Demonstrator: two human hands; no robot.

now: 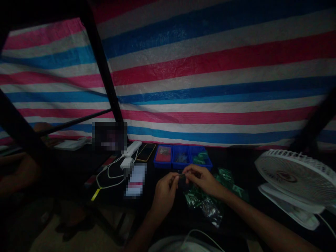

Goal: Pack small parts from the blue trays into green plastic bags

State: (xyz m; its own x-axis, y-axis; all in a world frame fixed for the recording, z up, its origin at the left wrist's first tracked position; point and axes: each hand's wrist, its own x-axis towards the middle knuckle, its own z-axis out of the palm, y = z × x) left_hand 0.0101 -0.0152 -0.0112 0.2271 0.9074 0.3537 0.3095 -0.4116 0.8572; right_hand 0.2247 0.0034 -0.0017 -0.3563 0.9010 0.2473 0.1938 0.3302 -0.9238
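Note:
Above the dark table, my left hand (166, 190) and my right hand (203, 179) meet, fingertips pinched together. Between them is a small, thin item (181, 174), too dark and tiny to name; both hands appear to hold it. Just beyond the fingers stands a row of blue bins: the left bin (162, 166) has a red inside with small pale pieces, the middle bin (181, 166) has small pieces that are hard to make out, and the right bin (206, 166) contains green pieces. Under and beside my right hand lie green packets (193, 198) and a clear plastic bag (213, 212) of small parts.
A white fan (291, 178) stands at the right. Left of the bins are a phone (146, 152), a white power strip (133, 148) with looping cables, and a blurred white sheet (136, 180). Another person's arm (18, 171) shows at far left. Striped sheeting (210, 70) hangs behind.

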